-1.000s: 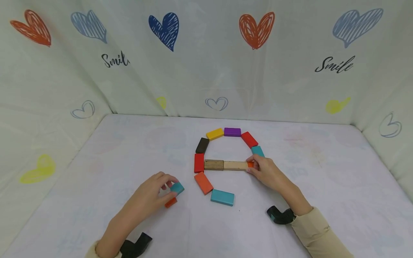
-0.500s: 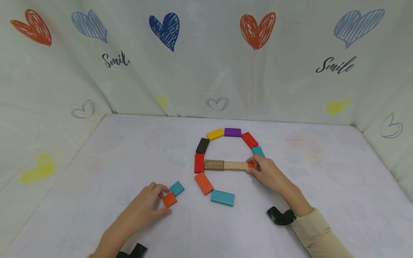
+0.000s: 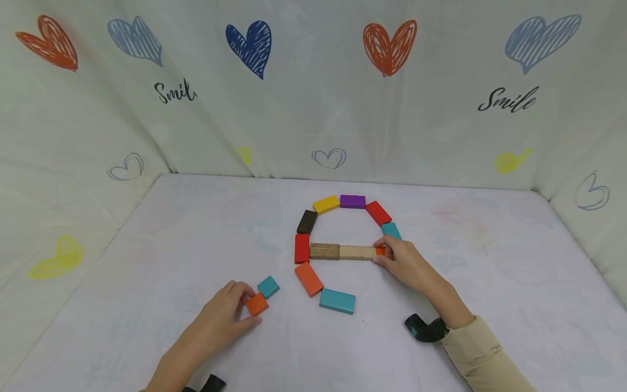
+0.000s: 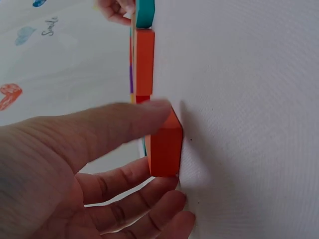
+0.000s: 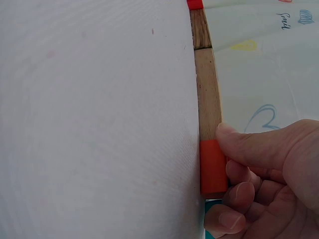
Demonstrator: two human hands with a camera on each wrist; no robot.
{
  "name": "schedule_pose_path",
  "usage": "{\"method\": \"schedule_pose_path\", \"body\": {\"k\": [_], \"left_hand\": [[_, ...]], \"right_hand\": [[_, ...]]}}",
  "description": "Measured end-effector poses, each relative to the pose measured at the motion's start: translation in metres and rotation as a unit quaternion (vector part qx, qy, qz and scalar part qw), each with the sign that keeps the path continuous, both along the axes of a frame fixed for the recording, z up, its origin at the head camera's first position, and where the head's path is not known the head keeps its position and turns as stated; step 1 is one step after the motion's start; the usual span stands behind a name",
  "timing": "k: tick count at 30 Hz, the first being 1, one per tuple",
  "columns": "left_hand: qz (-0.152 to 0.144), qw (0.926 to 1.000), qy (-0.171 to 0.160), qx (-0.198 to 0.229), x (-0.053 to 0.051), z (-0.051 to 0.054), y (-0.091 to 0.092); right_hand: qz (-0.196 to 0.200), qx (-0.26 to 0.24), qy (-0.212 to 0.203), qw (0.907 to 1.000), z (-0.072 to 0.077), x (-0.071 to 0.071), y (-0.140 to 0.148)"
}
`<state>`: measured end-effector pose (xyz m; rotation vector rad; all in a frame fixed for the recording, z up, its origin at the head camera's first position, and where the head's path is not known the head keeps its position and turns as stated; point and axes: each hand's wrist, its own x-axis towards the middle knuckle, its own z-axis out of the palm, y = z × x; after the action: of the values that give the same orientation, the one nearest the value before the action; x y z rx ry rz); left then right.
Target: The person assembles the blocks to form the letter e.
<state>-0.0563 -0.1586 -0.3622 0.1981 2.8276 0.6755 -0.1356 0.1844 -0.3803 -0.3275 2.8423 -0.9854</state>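
In the head view my left hand is spread around a small orange block on the table. Its index fingertip meets the block's upper edge, while the thumb stands apart from the near side. A teal block touches that orange block's far corner. My right hand pinches another orange block between thumb and fingers, at the right end of a bar of two wooden blocks, one darker and one pale. The fingers hide most of this orange block in the head view.
An open ring of flat blocks surrounds the bar: red, black, yellow, purple, another red and teal. Below lie a long orange block and a long teal block. White cloth walls enclose the table.
My left hand has let go of the small teal block and drawn back down-left to the orange block. The right hand has kept its place and hold.
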Motion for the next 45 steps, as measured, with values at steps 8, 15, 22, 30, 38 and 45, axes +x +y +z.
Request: {"method": "schedule_pose_path", "body": {"k": [8,15,22,30,38,45], "left_hand": [[0.004,1.0000,0.004,-0.002,0.001,-0.001,0.000],[0.003,0.9999,-0.008,0.008,0.001,0.002,-0.002],[0.000,0.9999,-0.002,0.013,0.003,0.005,-0.002],[-0.015,0.9995,0.007,0.025,0.005,0.009,0.003],[-0.028,0.9987,0.015,0.041,0.005,0.012,0.019],[-0.059,0.9949,0.044,0.069,0.006,0.011,0.029]], "right_hand": [[-0.002,0.001,-0.003,1.0000,-0.001,-0.001,-0.001],[-0.005,0.003,-0.003,1.0000,-0.001,-0.001,0.000],[0.003,0.000,0.004,1.0000,0.000,-0.001,-0.001],[0.004,0.001,0.001,1.0000,0.001,0.000,0.000],[0.000,0.001,0.000,1.0000,-0.001,0.000,0.001],[-0.001,0.003,-0.001,1.0000,0.000,0.000,0.000]]}}
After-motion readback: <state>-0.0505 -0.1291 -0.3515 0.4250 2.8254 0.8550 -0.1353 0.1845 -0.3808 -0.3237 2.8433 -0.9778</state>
